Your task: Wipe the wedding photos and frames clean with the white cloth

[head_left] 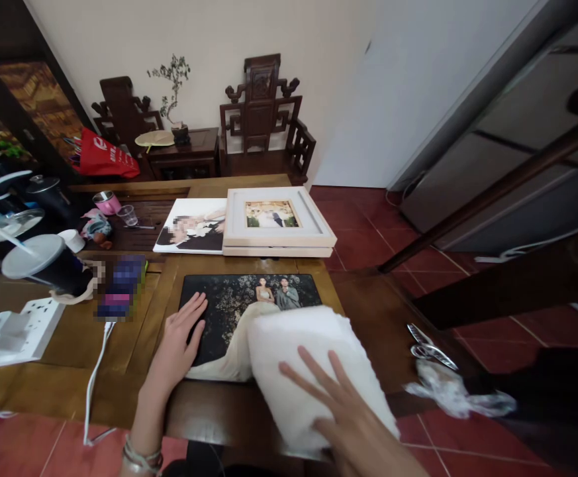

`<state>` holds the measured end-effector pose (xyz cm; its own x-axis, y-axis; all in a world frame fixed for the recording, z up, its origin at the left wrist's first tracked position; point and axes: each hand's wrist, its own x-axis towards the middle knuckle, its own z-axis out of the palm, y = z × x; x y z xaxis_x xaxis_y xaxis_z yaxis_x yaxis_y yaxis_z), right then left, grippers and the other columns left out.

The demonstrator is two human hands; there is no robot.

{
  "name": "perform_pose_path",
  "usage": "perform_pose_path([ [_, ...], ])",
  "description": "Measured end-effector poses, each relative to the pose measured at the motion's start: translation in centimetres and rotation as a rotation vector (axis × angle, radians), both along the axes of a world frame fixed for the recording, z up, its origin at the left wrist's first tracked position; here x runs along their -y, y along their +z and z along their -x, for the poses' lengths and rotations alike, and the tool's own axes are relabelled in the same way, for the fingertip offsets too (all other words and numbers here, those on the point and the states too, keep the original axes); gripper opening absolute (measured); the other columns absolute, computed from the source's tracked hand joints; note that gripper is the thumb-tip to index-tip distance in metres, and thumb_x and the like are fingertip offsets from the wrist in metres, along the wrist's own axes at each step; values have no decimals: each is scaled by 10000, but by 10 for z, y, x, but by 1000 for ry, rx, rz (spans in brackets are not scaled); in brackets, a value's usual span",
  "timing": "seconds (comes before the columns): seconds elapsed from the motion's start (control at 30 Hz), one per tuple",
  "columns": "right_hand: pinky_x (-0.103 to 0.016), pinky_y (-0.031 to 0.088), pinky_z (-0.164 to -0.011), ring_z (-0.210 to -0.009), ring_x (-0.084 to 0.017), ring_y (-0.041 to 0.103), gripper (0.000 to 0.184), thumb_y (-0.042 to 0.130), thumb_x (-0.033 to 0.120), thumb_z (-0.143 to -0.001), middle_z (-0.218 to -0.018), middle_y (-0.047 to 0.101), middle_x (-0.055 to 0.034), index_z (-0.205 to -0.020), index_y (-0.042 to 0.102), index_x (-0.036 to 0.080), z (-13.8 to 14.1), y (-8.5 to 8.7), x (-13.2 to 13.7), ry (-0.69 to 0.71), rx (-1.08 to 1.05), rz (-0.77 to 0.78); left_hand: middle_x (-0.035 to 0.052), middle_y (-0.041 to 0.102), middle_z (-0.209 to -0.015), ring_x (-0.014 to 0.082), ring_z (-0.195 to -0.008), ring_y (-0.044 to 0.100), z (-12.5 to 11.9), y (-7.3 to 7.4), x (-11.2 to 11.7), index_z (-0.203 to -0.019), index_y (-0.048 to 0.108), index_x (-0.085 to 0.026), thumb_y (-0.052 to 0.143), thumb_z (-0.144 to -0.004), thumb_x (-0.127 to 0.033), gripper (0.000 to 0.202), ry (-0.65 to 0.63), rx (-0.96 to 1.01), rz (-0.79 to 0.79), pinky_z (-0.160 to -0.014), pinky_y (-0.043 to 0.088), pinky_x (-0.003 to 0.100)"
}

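Left hand [177, 348] flat, fingers spread, on the photo's [239, 305] left edge. Right hand [345, 411] flat, fingers spread, pressing towel [308, 358] onto photo's lower right. Photo lies on desk [70, 344].

Soft, even indoor daylight, dim left corner, wide-angle bending at edges, slight blur.

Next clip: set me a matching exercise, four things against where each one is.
1 left hand
2 right hand
3 pale picture frame
4 scissors

A by the table's right edge
B on the white towel
C beyond the dark print
D flat on the dark print

Pairs: 1-D, 2-B, 3-C, 4-A
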<state>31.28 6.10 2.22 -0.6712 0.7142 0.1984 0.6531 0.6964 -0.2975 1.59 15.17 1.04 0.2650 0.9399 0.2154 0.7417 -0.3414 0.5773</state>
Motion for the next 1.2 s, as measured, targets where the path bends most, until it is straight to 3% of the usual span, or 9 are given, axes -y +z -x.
perform_pose_path([
  [0.07,-719,205,-1076,-1413,-363,131,315,439,-43,-583,-1508,333,-35,-652,608,214,1,2,13,35,24,6,68,487,-1434,208,-1379,369,0,0,0,-1352,483,-265,398,-961,-244,400,-8,-6,-4,-1095,329,468],
  [0.17,-720,204,-1074,-1410,-360,144,345,434,-52,-556,-1494,361,-32,-665,629,211,3,3,5,45,12,40,70,483,-1437,212,-1381,365,2,-1,-1,-1356,478,-260,403,-958,-236,406,-28,-19,-9,-1093,327,469],
  [0.33,-709,158,-1081,-1419,-331,105,606,363,-104,-517,-1480,393,-72,-941,687,183,9,10,-60,-9,3,126,70,483,-1437,208,-1380,366,3,-1,-1,-1351,482,-253,404,-959,-239,400,-29,-23,-11,-1093,326,459],
  [0.53,-703,173,-1070,-1418,-347,132,703,339,-120,-561,-1476,394,-145,-1154,617,135,26,19,-133,-100,36,131,77,489,-1431,204,-1376,374,2,-1,0,-1339,496,-241,398,-963,-238,388,-14,-7,-14,-1093,328,453],
  [0.63,-722,137,-1062,-1425,-346,74,660,346,-116,-583,-1483,378,-153,-1123,631,133,30,11,-123,-101,26,83,70,485,-1435,201,-1379,369,2,-2,1,-1348,484,-251,397,-963,-235,395,-12,3,-18,-1097,323,450],
  [0.87,-725,82,-1075,-1424,-358,24,486,415,-83,-548,-1532,291,-89,-857,679,182,29,3,-16,-8,24,83,74,470,-1447,201,-1388,352,1,-3,0,-1358,470,-249,390,-964,-240,402,-10,-7,0,-1096,321,449],
  [0.97,-724,67,-1080,-1423,-366,37,449,427,-74,-522,-1542,272,-41,-785,671,196,30,8,8,10,39,145,79,456,-1457,193,-1398,333,1,-1,1,-1374,442,-240,372,-972,-241,408,-10,-44,21,-1098,308,449],
  [1.07,-720,87,-1081,-1425,-357,52,530,420,-75,-517,-1537,289,-36,-882,686,203,30,12,-6,21,49,193,92,403,-1492,188,-1414,299,1,0,3,-1413,381,-236,360,-979,-253,434,-3,-75,31,-1099,298,442],
  [1.2,-700,123,-1085,-1426,-360,87,604,405,-96,-589,-1514,341,-86,-1058,671,176,37,16,-65,-12,71,158,103,335,-1528,185,-1432,251,2,-1,3,-1447,315,-229,342,-988,-267,461,2,-99,32,-1102,287,436],
])
